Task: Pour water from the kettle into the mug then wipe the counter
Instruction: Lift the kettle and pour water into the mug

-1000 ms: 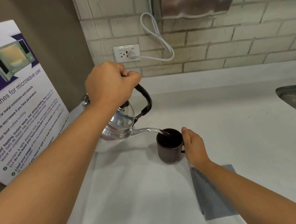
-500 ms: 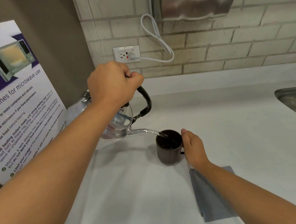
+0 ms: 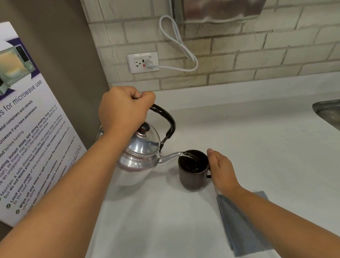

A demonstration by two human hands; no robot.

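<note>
- The kettle (image 3: pixel 140 153) is gripped by its handle in the left hand (image 3: pixel 124 110), tilted, water falling into the mug (image 3: pixel 193 169).
- The mug is grasped by the right hand (image 3: pixel 221 170), beside a cloth (image 3: pixel 238 231) near the worktop's (image 3: pixel 271 139) front edge.

head-worn view, looking down, near counter (image 3: pixel 250 141)

Two bare forearms are seen, no sleeve reaching into view on either. The left hand (image 3: pixel 124 110), at about ten o'clock from the picture's middle, is bare of glove, ring and watch. The right hand (image 3: pixel 221 170), at about four o'clock, is likewise uncovered, with a short, unpainted thumbnail shown.
</note>
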